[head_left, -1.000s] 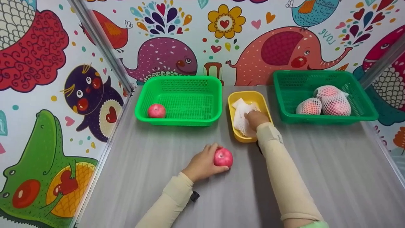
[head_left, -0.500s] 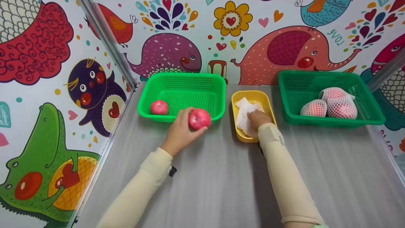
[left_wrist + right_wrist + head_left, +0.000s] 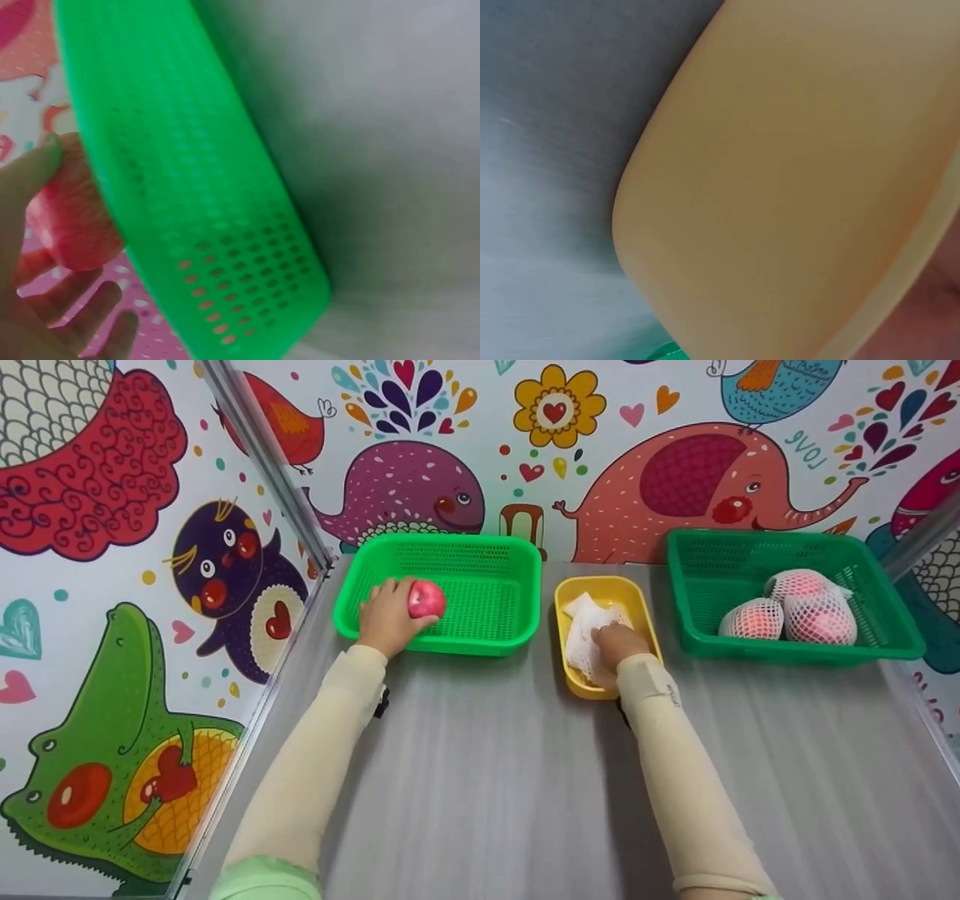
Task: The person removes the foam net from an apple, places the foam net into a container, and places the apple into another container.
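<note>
My left hand [image 3: 390,616] grips a red apple [image 3: 427,598] over the front left part of the bright green basket [image 3: 439,646]. In the left wrist view, the thumb and fingers curl round the apple [image 3: 73,214], just beyond the basket's rim. That hand covers the corner where another apple lay. My right hand [image 3: 621,643] is inside the small yellow tub [image 3: 576,684], its bent fingers pinching white foam netting [image 3: 582,636]. The right wrist view is mostly filled by the tub's outer wall [image 3: 780,180], with the hand barely showing past the rim.
A dark green basket [image 3: 795,651] stands at the right, holding fruits in white foam nets [image 3: 821,624]. Both baskets and the tub are on a grey tabletop [image 3: 510,780]. A wall printed with cartoon animals [image 3: 690,495] rises behind, and another wall borders the left side.
My left hand has carried the apple from the middle of the tabletop up and left, over the bright green basket. My right hand has stayed in the yellow tub. The head view has shifted slightly.
</note>
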The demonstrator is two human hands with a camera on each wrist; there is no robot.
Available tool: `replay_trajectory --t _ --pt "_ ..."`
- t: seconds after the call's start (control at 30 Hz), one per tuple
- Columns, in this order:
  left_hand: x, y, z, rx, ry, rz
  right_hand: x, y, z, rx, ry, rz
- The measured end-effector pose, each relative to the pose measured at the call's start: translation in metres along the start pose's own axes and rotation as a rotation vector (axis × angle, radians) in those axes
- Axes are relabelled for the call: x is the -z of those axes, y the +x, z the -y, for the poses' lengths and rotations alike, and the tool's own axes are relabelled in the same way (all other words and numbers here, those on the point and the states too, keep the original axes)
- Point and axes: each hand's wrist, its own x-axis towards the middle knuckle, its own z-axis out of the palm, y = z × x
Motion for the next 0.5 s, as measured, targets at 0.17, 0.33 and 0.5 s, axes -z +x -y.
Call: replay_trajectory --t 0.17,0.33,0.5 --pt "-0.007 0.011 0.010 0.036 0.081 0.097 -0.001 -0.003 0.000 0.044 -0.066 -0.023" --pt "-0.007 0.014 0.014 0.068 0.083 0.167 -0.003 -0.003 0.001 0.095 -0.178 -0.055" --pt "-0.007 0.021 0.013 0.086 0.097 0.208 -0.005 -0.001 0.002 0.064 -0.205 -0.028"
